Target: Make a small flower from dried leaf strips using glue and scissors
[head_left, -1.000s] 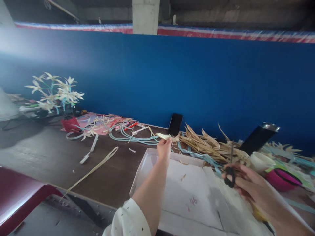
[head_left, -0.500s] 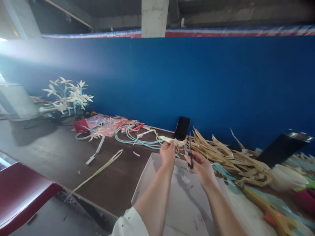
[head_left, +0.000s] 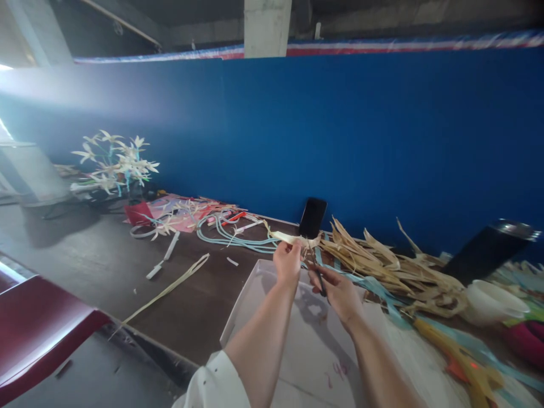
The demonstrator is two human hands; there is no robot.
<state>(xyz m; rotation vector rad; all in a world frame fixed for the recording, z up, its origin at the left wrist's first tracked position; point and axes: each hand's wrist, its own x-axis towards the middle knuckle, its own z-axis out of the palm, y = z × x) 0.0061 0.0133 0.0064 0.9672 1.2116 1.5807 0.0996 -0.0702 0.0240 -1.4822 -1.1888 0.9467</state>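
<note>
My left hand (head_left: 288, 262) pinches a pale dried leaf strip (head_left: 289, 237) and holds it up over the far edge of a white tray (head_left: 249, 300). My right hand (head_left: 335, 288) is closed on black scissors (head_left: 319, 276), whose blades point up at the strip just right of the left fingers. Both hands hover close together above the tray. The scissor tips are partly blurred against the leaf.
A pile of dried leaves (head_left: 382, 263) lies right of the hands, with a black phone (head_left: 313, 217) leaning on the blue wall (head_left: 340, 136). Light-blue cords (head_left: 229, 235), a flower bouquet (head_left: 114, 164), a white bowl (head_left: 493, 301), a black flask (head_left: 488, 246) and a red chair (head_left: 38, 334) surround the table.
My right hand swung in from the right with the scissors to meet the strip in my left hand. The view shifted slightly; the left hand kept its hold.
</note>
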